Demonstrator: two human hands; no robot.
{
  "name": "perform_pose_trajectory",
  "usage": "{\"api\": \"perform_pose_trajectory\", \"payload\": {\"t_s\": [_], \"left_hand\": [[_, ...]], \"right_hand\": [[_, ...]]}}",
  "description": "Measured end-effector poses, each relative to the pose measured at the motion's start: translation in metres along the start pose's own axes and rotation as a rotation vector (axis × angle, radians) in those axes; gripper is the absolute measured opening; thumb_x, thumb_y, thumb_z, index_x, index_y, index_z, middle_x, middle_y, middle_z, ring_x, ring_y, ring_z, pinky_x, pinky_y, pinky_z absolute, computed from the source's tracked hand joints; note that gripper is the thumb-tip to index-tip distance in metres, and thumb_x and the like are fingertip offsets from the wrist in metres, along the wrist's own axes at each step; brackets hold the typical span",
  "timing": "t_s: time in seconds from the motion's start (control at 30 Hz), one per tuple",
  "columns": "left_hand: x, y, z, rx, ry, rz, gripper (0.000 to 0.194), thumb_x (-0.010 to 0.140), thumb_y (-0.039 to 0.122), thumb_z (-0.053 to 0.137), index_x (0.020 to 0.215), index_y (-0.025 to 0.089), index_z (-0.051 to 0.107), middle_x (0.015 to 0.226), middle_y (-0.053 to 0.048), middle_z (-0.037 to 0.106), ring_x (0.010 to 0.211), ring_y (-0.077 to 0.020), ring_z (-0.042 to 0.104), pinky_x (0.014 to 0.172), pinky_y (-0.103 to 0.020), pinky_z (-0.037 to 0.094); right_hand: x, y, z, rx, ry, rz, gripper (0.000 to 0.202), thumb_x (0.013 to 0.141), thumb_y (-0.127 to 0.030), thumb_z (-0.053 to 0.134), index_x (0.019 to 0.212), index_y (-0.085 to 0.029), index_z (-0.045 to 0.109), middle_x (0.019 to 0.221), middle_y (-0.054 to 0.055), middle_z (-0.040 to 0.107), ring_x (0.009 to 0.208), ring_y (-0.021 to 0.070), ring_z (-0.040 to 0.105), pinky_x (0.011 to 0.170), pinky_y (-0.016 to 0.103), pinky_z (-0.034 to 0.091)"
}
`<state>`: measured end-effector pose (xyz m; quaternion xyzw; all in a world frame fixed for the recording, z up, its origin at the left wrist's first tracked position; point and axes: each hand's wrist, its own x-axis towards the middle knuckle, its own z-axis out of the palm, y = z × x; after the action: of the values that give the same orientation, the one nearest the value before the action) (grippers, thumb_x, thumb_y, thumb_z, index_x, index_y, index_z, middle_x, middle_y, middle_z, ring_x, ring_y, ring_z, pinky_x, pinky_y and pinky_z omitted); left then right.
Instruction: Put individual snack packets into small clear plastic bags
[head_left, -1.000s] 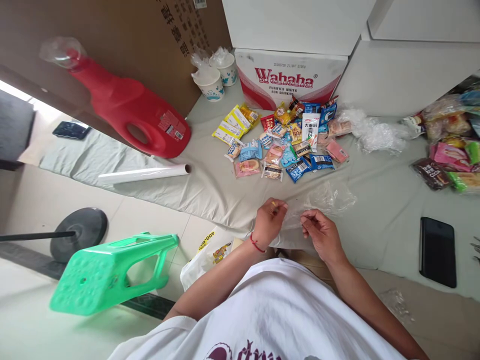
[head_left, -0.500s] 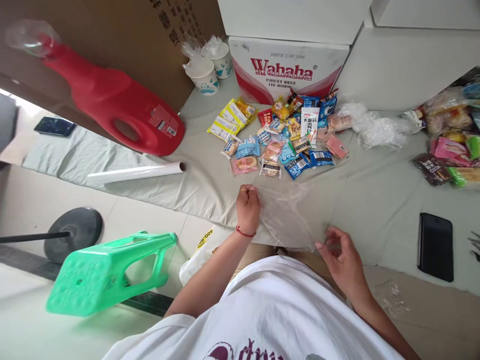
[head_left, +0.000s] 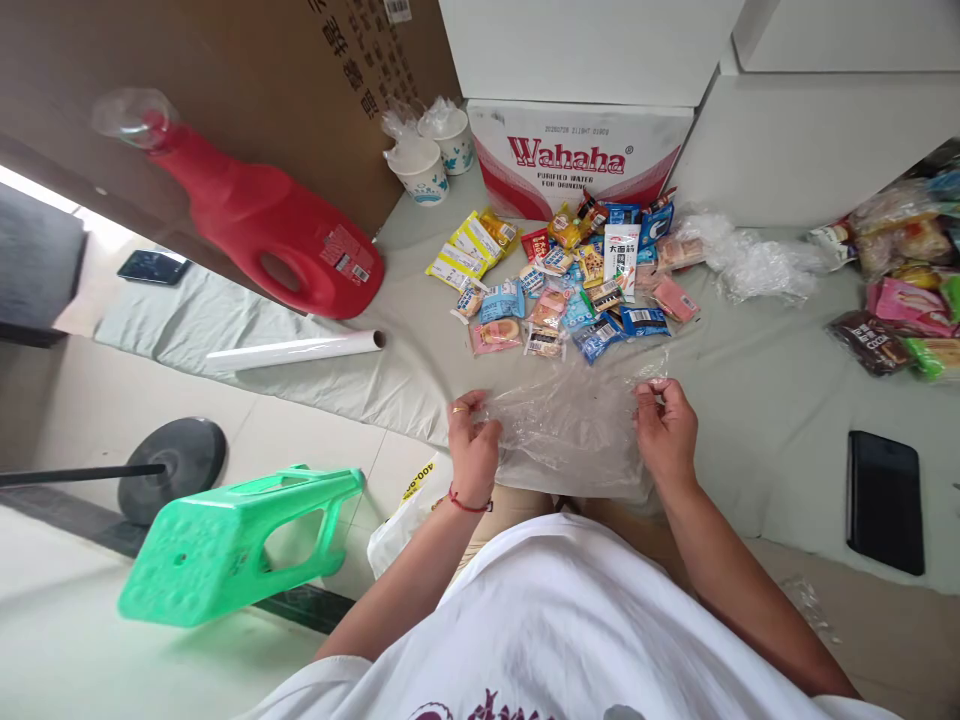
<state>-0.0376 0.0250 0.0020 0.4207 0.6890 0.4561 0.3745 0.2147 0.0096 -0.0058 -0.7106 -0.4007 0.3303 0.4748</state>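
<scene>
A clear plastic bag (head_left: pixel 566 425) is stretched sideways between my two hands, just above the near edge of the cloth-covered table. My left hand (head_left: pixel 474 445) pinches its left side. My right hand (head_left: pixel 666 425) grips the opposite side near the upper corner. Beyond the bag lies a pile of small wrapped snacks (head_left: pixel 551 300), in yellow, blue, pink and red packets. A white snack packet (head_left: pixel 621 262) with dark lettering rests on top of that pile.
A Wahaha carton (head_left: pixel 577 160) stands behind the snacks, with paper cups (head_left: pixel 420 178) to its left. There is a red detergent bottle (head_left: pixel 285 235), a white tube (head_left: pixel 300 350), crumpled clear plastic (head_left: pixel 765 262), a black phone (head_left: pixel 885 500), and a green stool (head_left: pixel 232 550) at left.
My right hand has moved up and taken hold of the bag's right side. The bag is now spread wider. My left hand has shifted slightly left and down.
</scene>
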Motion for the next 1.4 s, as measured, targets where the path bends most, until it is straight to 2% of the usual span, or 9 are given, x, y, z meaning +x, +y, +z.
{"api": "perform_pose_trajectory", "payload": {"t_s": [0.13, 0.27, 0.33, 0.5, 0.83, 0.97, 1.1, 1.23, 1.4], "left_hand": [[-0.023, 0.026, -0.019, 0.249, 0.14, 0.59, 0.039, 0.072, 0.016, 0.059, 0.111, 0.023, 0.061, 0.117, -0.01, 0.063, 0.114, -0.0277, 0.06, 0.1, -0.047, 0.049], [-0.045, 0.046, 0.004, 0.195, -0.454, 1.137, 0.026, 0.087, 0.014, 0.053, 0.103, 0.028, 0.068, 0.094, -0.005, 0.072, 0.101, -0.0228, 0.069, 0.09, -0.039, 0.052], [-0.04, 0.046, 0.025, 0.303, -0.638, 1.071, 0.028, 0.093, 0.017, 0.05, 0.11, 0.026, 0.071, 0.106, -0.009, 0.076, 0.116, -0.0249, 0.068, 0.099, -0.042, 0.05], [0.006, 0.019, 0.058, 0.757, -0.513, 0.775, 0.045, 0.105, 0.032, 0.04, 0.144, 0.021, 0.061, 0.156, -0.015, 0.055, 0.151, -0.0318, 0.044, 0.124, -0.058, 0.027], [0.012, -0.019, 0.025, 0.991, -0.531, 0.715, 0.06, 0.108, 0.049, 0.033, 0.163, 0.025, 0.037, 0.171, -0.013, 0.031, 0.158, -0.0304, 0.033, 0.128, -0.066, 0.005], [0.018, -0.015, 0.035, 0.969, -0.599, 0.784, 0.056, 0.108, 0.047, 0.033, 0.16, 0.029, 0.042, 0.171, -0.011, 0.033, 0.159, -0.0304, 0.031, 0.128, -0.065, 0.005], [0.028, -0.017, 0.044, 0.941, -0.654, 0.866, 0.055, 0.108, 0.045, 0.034, 0.16, 0.03, 0.043, 0.17, -0.01, 0.034, 0.159, -0.029, 0.03, 0.129, -0.063, 0.005], [0.032, -0.02, 0.045, 0.941, -0.655, 0.89, 0.056, 0.108, 0.046, 0.034, 0.161, 0.029, 0.041, 0.171, -0.01, 0.033, 0.159, -0.0293, 0.029, 0.128, -0.065, 0.007], [0.032, -0.019, 0.043, 0.93, -0.656, 0.896, 0.056, 0.108, 0.047, 0.035, 0.16, 0.029, 0.043, 0.17, -0.01, 0.036, 0.159, -0.0298, 0.031, 0.128, -0.065, 0.008]], "right_hand": [[-0.007, -0.006, -0.003, -0.067, -0.075, 0.0, 0.035, 0.093, -0.058, 0.058, 0.094, -0.023, 0.061, 0.069, -0.001, 0.06, 0.055, 0.0131, 0.049, 0.052, 0.026, 0.039], [-0.011, -0.005, -0.004, -0.121, -0.1, 0.005, 0.04, 0.092, -0.061, 0.058, 0.096, -0.022, 0.065, 0.066, -0.002, 0.06, 0.053, 0.0138, 0.049, 0.053, 0.027, 0.04], [-0.011, -0.003, -0.007, -0.128, -0.12, 0.01, 0.04, 0.092, -0.062, 0.059, 0.096, -0.022, 0.065, 0.071, 0.0, 0.065, 0.053, 0.0131, 0.049, 0.054, 0.027, 0.041], [-0.009, 0.014, -0.032, -0.139, -0.144, 0.079, 0.042, 0.091, -0.063, 0.06, 0.094, -0.022, 0.065, 0.08, 0.002, 0.069, 0.052, 0.0127, 0.053, 0.054, 0.027, 0.043], [0.039, 0.036, -0.107, -0.57, -0.084, 0.009, 0.037, 0.092, -0.056, 0.056, 0.087, -0.022, 0.071, 0.07, 0.004, 0.069, 0.061, 0.0204, 0.061, 0.061, 0.033, 0.048], [0.108, -0.002, -0.083, -0.82, -0.211, -0.395, 0.033, 0.093, -0.035, 0.053, 0.116, -0.023, 0.073, 0.117, 0.012, 0.073, 0.099, 0.0278, 0.069, 0.088, 0.04, 0.053], [0.161, -0.024, -0.038, -1.013, -0.439, -0.586, 0.071, 0.087, -0.026, 0.06, 0.156, -0.016, 0.047, 0.158, 0.017, 0.048, 0.13, 0.0356, 0.057, 0.096, 0.044, 0.053], [0.181, -0.022, -0.028, -1.138, -0.534, -0.551, 0.06, 0.088, -0.028, 0.064, 0.147, -0.017, 0.057, 0.142, 0.017, 0.059, 0.119, 0.0337, 0.062, 0.088, 0.038, 0.052], [0.178, -0.017, -0.065, -1.021, -0.454, -0.464, 0.052, 0.082, -0.028, 0.076, 0.131, -0.013, 0.066, 0.133, 0.019, 0.063, 0.106, 0.0274, 0.064, 0.081, 0.032, 0.047]]}}
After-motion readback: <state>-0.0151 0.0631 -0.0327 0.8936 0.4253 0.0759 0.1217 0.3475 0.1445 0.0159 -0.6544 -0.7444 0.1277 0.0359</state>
